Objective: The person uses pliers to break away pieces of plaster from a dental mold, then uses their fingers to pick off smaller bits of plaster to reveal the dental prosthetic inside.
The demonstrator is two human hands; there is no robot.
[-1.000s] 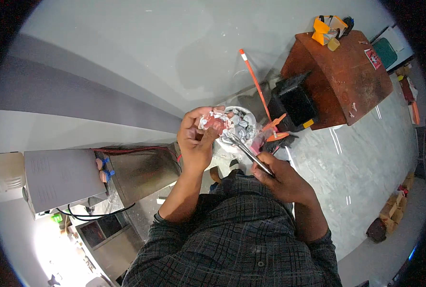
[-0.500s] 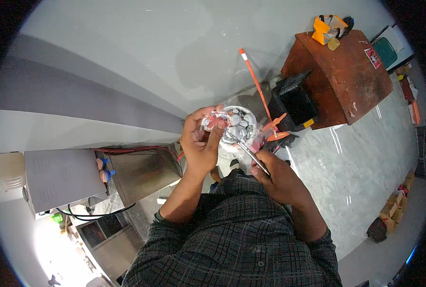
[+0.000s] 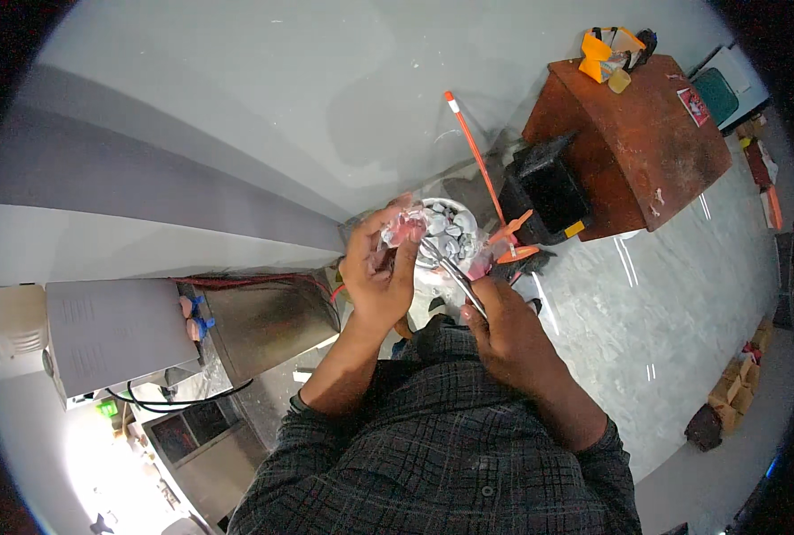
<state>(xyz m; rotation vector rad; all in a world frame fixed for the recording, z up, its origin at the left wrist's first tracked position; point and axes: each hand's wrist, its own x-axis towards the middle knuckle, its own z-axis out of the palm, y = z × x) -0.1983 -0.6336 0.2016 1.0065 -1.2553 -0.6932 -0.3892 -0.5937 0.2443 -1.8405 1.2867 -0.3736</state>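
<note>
— What does the person have in hand?

— The left hand (image 3: 379, 272) is closed around a small crumpled clear bag with pink in it (image 3: 403, 227), pinched between thumb and fingers just over a white bowl of small grey pieces (image 3: 448, 230). The right hand (image 3: 502, 332) is clamped on a thin metal tool (image 3: 450, 267) — tweezers or a slim blade, it cannot be told which — whose tip reaches to the bag's edge above the bowl.

— How would that step go well?

— By the look of it, the bag should be kept right over the bowl so anything that drops lands inside, and the tool's tip worked gently, with the left grip firm but not crushing.

— What can't be made out?

— Whether the bowl rests on a stand or is propped by the left palm: the hands and the dark checked shirt (image 3: 450, 455) cover what is beneath. The grey pieces are too small to identify. An orange-handled rod (image 3: 473, 152) leans behind the bowl, near a black box (image 3: 549, 192) beside a brown desk (image 3: 647, 143); its lower end is lost behind the bowl.
</note>
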